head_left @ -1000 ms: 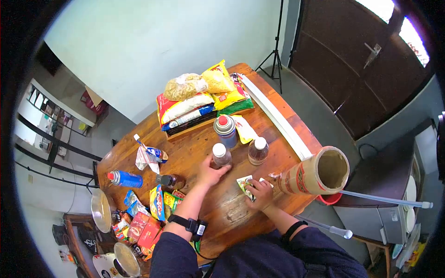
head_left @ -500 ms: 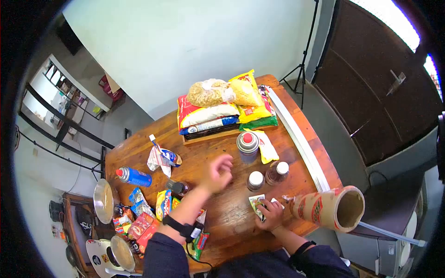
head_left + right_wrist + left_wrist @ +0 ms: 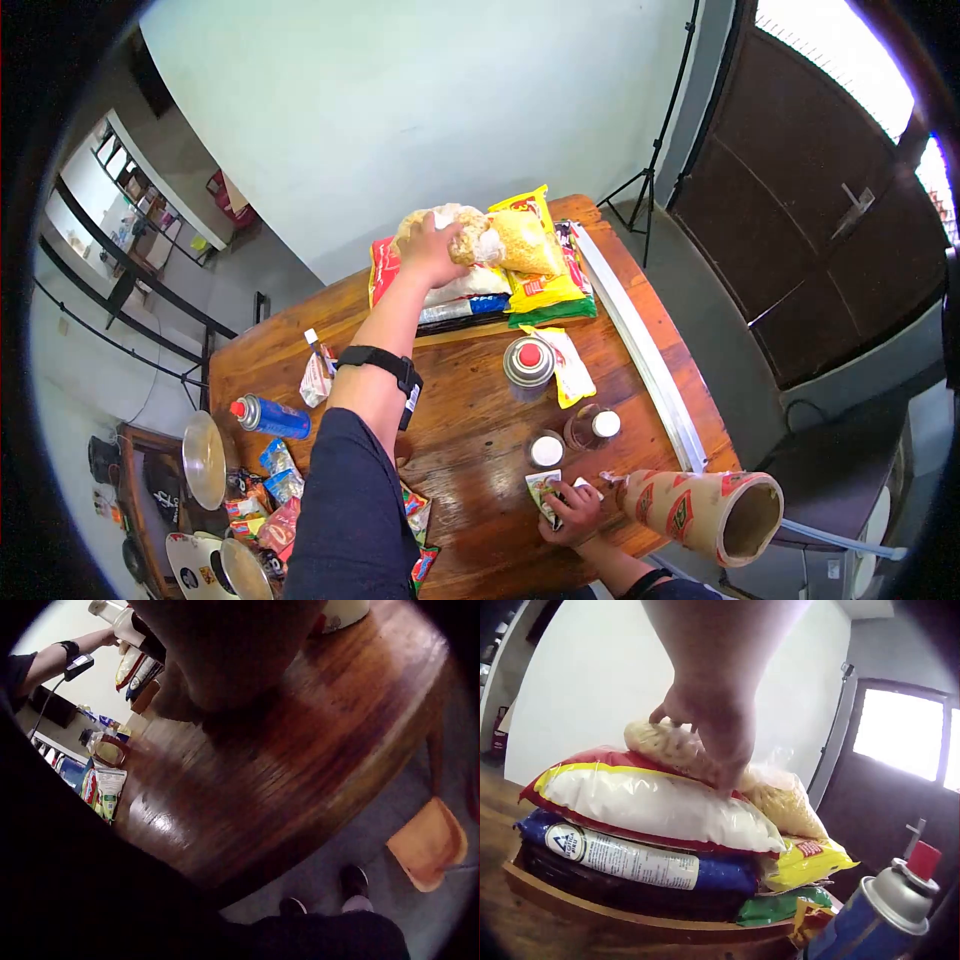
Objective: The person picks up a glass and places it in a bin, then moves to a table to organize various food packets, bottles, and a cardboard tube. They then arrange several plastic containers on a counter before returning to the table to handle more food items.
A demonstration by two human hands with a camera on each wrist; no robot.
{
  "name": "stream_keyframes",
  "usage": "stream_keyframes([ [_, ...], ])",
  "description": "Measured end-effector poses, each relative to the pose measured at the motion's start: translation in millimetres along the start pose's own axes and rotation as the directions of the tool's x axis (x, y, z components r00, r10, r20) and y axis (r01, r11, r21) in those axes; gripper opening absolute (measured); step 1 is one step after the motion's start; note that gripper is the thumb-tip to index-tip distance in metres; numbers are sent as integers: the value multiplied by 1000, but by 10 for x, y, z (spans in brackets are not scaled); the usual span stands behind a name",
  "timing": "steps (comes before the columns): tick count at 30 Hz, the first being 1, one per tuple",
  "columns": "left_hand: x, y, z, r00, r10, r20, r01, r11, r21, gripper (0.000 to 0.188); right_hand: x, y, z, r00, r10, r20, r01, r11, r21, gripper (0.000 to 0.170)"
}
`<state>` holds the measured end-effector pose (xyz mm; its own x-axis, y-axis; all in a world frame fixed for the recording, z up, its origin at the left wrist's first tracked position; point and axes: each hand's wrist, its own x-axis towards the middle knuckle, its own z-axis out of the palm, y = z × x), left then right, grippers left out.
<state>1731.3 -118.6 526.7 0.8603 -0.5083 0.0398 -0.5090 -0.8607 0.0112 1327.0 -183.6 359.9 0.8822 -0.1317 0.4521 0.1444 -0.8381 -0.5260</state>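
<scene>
My left hand (image 3: pixel 435 255) reaches to the top of a stack of bags and grips a clear bag of pale pasta pieces (image 3: pixel 468 243). In the left wrist view its fingers lie over the pasta bag (image 3: pixel 676 750), with the thumb at the near side. Underneath is a red-and-white bag (image 3: pixel 652 802), above a blue bag (image 3: pixel 622 855). My right hand (image 3: pixel 574 516) rests low on the table, fingers bent over a small green-and-white packet (image 3: pixel 543 488). In the right wrist view that hand is dark and its fingertips are hidden.
Two white-capped bottles stand beyond the right hand, the nearer one (image 3: pixel 546 450) beside the other (image 3: pixel 592 428). A spray can (image 3: pixel 529 362) stands behind them. A large cardboard tube (image 3: pixel 700 510) lies at the right edge, below a long white strip (image 3: pixel 640 345). Snack packets (image 3: pixel 283 470) crowd the left.
My left hand let go of a white-capped bottle, now beside the other bottle, and moved forward and up onto the pasta bag. The right hand stayed at the small packet. The head view shifted.
</scene>
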Motion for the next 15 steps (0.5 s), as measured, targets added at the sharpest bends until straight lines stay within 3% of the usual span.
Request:
stream_keyframes([
  [3, 74, -49, 37, 1000, 29, 7, -28, 988, -150, 53, 6, -22, -3, 1000, 19, 2, -19, 1000, 1, 32],
  [6, 78, -119, 148, 977, 88, -194, -131, 965, -226, 34, 2, -33, 20, 1000, 2, -6, -2, 1000, -18, 31],
  [8, 85, -147, 154, 967, 66, -247, -130, 959, -253, 28, -12, -40, 50, 1000, 2, -5, -2, 999, -48, 31],
  [12, -102, -149, -21, 917, -31, -397, -112, 936, -333, 25, -8, -60, 68, 998, 21, 61, -19, 999, -36, 32],
  [15, -292, -223, -122, 854, -43, -519, -201, 892, -404, 25, -26, -67, 90, 998, -4, 57, 7, 999, -48, 33],
])
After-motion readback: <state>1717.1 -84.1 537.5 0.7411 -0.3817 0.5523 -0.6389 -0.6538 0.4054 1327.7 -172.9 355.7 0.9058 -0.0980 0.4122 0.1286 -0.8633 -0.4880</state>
